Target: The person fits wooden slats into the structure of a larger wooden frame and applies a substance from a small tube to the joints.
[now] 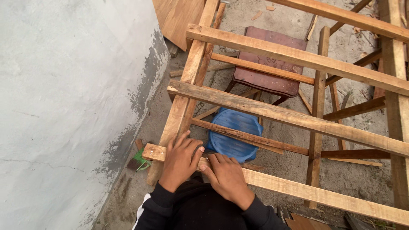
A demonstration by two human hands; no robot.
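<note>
Outdoor work site, sandy ground strewn with wood scraps, seen from above through a timber frame. Item, nine o'clock: pale plastered wall, stained dark grey along its foot. Item, at the wall's base near seven o'clock: small green object, kind unclear, partly under the frame. Item, running from twelve o'clock down to seven: long upright rail of the frame, rough unpainted wood. Item, six o'clock: nearest cross plank, its end laid over the rail. Left hand, fingers spread flat, presses on that plank's end where it meets the rail. Right hand, fingers together and flat, rests on the same plank just beside the left; the fingertips nearly touch. Dark sleeves with a white stripe at the lower edge. Item, centre, below the frame: blue ribbed plastic sheet or bag, crumpled, no label legible. Item, one o'clock, on the ground: reddish-brown chair seat. Item, three o'clock: further cross planks, parallel, well apart.
</note>
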